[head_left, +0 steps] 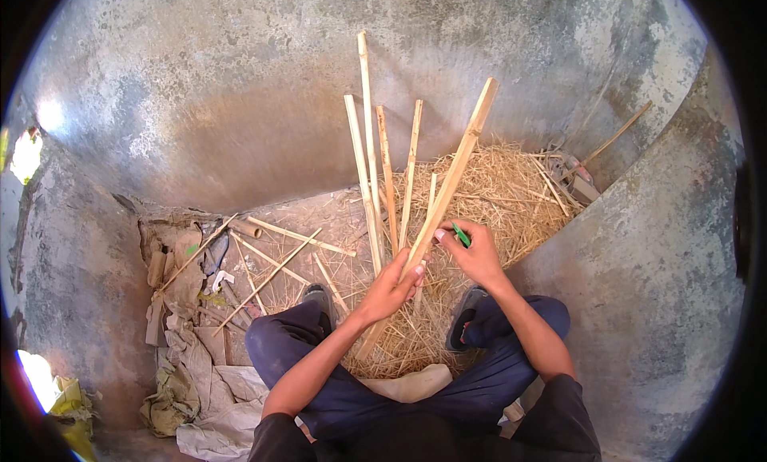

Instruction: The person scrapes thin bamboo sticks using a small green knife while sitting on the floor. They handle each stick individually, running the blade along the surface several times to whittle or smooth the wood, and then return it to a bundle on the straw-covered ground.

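Observation:
A long, pale split bamboo strip (462, 158) slants up and away to the right in front of me. My left hand (388, 290) is wrapped round its lower part, and the strip's near end comes down between my knees. Beside the strip, my right hand (477, 256) is closed on a small green tool (461, 235). Most of that tool is hidden by the fingers, so its kind does not show. The right fingertips are close against the strip's right edge; I cannot tell if they touch it.
Several bamboo strips (350, 138) stand leaning toward the grey wall (240, 86) ahead. Thin shavings (503, 186) heap up between my feet and to the right. Loose bamboo sticks (276, 262) lie crossed on the left, near crumpled sacks (216, 390). Another wall (639, 302) rises at my right.

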Available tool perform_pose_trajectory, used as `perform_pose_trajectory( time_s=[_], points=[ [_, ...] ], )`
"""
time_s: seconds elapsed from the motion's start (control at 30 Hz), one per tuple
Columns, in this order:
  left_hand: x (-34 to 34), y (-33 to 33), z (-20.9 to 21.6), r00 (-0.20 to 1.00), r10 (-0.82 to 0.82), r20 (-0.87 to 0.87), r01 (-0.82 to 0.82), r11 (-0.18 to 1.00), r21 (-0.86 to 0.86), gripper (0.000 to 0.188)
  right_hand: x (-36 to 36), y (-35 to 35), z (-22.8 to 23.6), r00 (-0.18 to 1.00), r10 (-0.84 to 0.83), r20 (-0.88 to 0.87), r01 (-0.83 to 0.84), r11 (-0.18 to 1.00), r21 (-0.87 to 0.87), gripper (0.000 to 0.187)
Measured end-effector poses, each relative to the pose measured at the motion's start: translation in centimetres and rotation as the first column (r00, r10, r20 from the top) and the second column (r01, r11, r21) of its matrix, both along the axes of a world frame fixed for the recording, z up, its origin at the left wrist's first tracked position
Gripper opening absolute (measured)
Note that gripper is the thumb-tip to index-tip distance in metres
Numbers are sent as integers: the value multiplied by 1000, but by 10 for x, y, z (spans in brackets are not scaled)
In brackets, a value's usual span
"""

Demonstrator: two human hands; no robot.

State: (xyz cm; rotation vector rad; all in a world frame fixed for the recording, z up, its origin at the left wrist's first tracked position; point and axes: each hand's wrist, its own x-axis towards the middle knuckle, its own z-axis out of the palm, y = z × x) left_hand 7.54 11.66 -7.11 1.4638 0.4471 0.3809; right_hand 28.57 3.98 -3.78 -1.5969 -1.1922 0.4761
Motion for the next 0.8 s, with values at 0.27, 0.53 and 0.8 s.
perform_pose_trajectory(
  time_s=[0.27,0.53,0.8],
  points=[
    [-2,-1,4,998,30,-49,-21,985,173,36,9,-2,11,1000,-5,-4,5,999,-52,22],
    [-2,7,-2,996,-67,-57,76,984,162,38,11,-5,18,996,21,86,-9,990,-144,15],
    [-4,12,0,983,-182,30,184,971,-150,39,17,-3,20,990,-144,11,144,990,0,26]
  ],
)
